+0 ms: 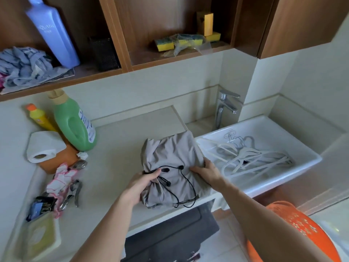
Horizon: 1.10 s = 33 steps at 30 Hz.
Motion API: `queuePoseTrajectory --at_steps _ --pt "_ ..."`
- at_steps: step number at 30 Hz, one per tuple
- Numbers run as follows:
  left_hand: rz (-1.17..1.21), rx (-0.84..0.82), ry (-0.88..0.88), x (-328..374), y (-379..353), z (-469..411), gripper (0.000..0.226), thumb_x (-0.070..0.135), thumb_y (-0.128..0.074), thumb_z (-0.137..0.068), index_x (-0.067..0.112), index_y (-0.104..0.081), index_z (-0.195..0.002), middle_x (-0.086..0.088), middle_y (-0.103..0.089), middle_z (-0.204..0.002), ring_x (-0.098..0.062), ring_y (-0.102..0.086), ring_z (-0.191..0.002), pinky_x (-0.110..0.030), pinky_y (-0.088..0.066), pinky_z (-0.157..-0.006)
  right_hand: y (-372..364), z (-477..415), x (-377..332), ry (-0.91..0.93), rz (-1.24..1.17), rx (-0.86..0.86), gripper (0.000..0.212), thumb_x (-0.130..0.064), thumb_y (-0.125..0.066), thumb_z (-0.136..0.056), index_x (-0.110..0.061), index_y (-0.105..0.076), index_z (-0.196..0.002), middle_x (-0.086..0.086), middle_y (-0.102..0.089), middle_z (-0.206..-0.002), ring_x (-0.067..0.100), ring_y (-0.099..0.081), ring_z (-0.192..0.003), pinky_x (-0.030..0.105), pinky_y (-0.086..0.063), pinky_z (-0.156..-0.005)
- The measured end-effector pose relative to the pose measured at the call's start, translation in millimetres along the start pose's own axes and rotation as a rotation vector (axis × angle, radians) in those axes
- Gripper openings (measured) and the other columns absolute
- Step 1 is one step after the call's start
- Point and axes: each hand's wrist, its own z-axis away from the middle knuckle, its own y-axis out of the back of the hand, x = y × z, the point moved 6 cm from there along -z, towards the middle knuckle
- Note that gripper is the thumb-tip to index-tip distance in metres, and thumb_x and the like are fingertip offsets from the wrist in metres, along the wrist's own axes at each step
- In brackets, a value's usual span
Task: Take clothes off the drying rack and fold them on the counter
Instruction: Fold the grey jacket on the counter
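Two bare hands work one item, and we list the contents from the head view. Item one: a grey garment (171, 167), partly folded into a bundle, lies on the pale bench (117, 148) near its front edge, just beside the white sink (283, 167). A black drawstring (186, 186) with toggles loops across its top. Our left hand (140, 186) holds the bundle at its 8 o'clock corner, grip pinched on bunched cloth and cord. Our right hand (205, 172) lies at the bundle's 3 o'clock edge, fingers pressed flat on the fabric with the thumb on top; we cannot tell whether the fingertips curl under the cloth.

Item two: white hangers (251, 157) lie tangled inside the sink, with a chrome tap (224, 108) at the sink's 11 o'clock.

Item three, at 9 to 10 o'clock of the garment: a green detergent bottle (75, 123), a yellow bottle (40, 118) with an orange cap, and a toilet roll (44, 146) resting on an orange block. Near them, at 8 o'clock, sit a pink-and-white cloth (60, 178) and metal clips (75, 191).

Item four, on the shelf (79, 72) above: a blue bottle (52, 33), crumpled grey cloths (24, 67), a black mesh holder (104, 53), and yellow sponges (179, 42).

Item five: an orange basket (302, 229) stands at 4 o'clock, below bench level.
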Motion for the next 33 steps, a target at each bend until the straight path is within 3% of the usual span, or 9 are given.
queuePoseTrajectory --at_steps 2,7,10,12,14,20,25,28,33 --pt "-0.026 -0.099 -0.001 -0.3 -26.8 6.8 0.025 0.024 -0.079 -0.083 0.009 -0.070 -0.102 -0.003 -0.077 -0.075 -0.013 -0.073 -0.060 -0.021 -0.053 -0.047 26.1 26.4 11.2 0.009 -0.066 0.072 0.047 -0.029 -0.081 -0.077 -0.019 -0.058 -0.118 -0.002 -0.069 -0.109 0.013 -0.066 -0.097 0.037 -0.056 -0.091" --pt "-0.126 -0.400 0.041 -17.7 -132.8 21.1 0.028 0.023 -0.073 -0.089 0.006 -0.069 -0.110 -0.009 -0.078 -0.087 -0.019 -0.075 -0.069 -0.021 -0.054 -0.049 119.4 115.5 56.6 -0.031 -0.104 0.344 0.049 -0.027 -0.080 -0.080 -0.025 -0.058 -0.124 -0.009 -0.067 -0.113 0.006 -0.063 -0.099 0.025 -0.052 -0.091" --pt "-0.195 -0.533 0.056 -39.5 -203.1 25.0 0.037 0.024 -0.077 -0.085 0.003 -0.069 -0.114 -0.016 -0.076 -0.101 -0.031 -0.075 -0.089 -0.036 -0.061 -0.074 176.1 165.9 91.1 -0.084 -0.136 0.481 0.048 -0.030 -0.082 -0.077 -0.027 -0.061 -0.119 -0.009 -0.069 -0.110 0.009 -0.065 -0.099 0.031 -0.053 -0.093" --pt "-0.255 -0.594 0.030 -55.4 -251.8 25.1 0.043 0.028 -0.084 -0.077 0.006 -0.072 -0.112 -0.018 -0.075 -0.104 -0.037 -0.072 -0.098 -0.048 -0.055 -0.095 213.9 200.4 118.0 -0.111 -0.159 0.573 0.049 -0.033 -0.083 -0.074 -0.028 -0.061 -0.119 -0.009 -0.070 -0.110 0.010 -0.067 -0.100 0.034 -0.055 -0.092" --pt "-0.340 -0.647 -0.002 -70.4 -296.5 24.7 0.045 0.035 -0.089 -0.071 0.011 -0.076 -0.107 -0.019 -0.075 -0.103 -0.041 -0.069 -0.095 -0.047 -0.049 -0.101 243.4 231.0 143.6 -0.139 -0.185 0.642 0.055 -0.036 -0.082 -0.074 -0.030 -0.060 -0.123 -0.009 -0.069 -0.114 0.012 -0.066 -0.104 0.034 -0.054 -0.093" --pt "-0.505 -0.724 -0.138 -109.4 -433.1 42.1 0.042 0.017 -0.084 -0.079 0.016 -0.068 -0.118 -0.002 -0.075 -0.109 -0.018 -0.073 -0.097 -0.037 -0.057 -0.090 328.4 292.3 223.3 -0.259 -0.240 0.772 0.043 -0.033 -0.078 -0.081 -0.022 -0.057 -0.117 -0.007 -0.067 -0.111 0.014 -0.064 -0.103 0.039 -0.052 -0.096" --pt "-0.597 -0.667 -0.115 -147.9 -521.2 47.4 0.016 0.016 -0.081 -0.082 0.022 -0.070 -0.092 0.001 -0.075 -0.092 -0.009 -0.072 -0.079 -0.026 -0.057 -0.076 399.5 303.1 282.8 -0.347 -0.256 0.757 0.039 -0.033 -0.075 -0.084 -0.021 -0.052 -0.113 -0.004 -0.063 -0.110 0.016 -0.060 -0.102 0.038 -0.049 -0.095" --pt "-0.624 -0.651 -0.091 -163.5 -550.2 43.8 0.010 0.015 -0.077 -0.086 0.018 -0.071 -0.094 0.003 -0.073 -0.084 0.001 -0.069 -0.064 -0.015 -0.053 -0.059 422.7 300.6 310.7 -0.403 -0.278 0.734 0.039 -0.038 -0.074 -0.081 -0.022 -0.053 -0.110 -0.003 -0.064 -0.109 0.017 -0.062 -0.100 0.042 -0.051 -0.094" --pt "-0.671 -0.622 -0.060 -186.0 -577.0 23.6 0.023 0.021 -0.079 -0.085 0.012 -0.072 -0.105 0.000 -0.075 -0.095 -0.012 -0.072 -0.083 -0.024 -0.056 -0.074 443.7 287.6 340.7 -0.426 -0.324 0.738 0.040 -0.033 -0.070 -0.084 -0.019 -0.052 -0.118 -0.005 -0.062 -0.110 0.014 -0.060 -0.101 0.035 -0.049 -0.089"
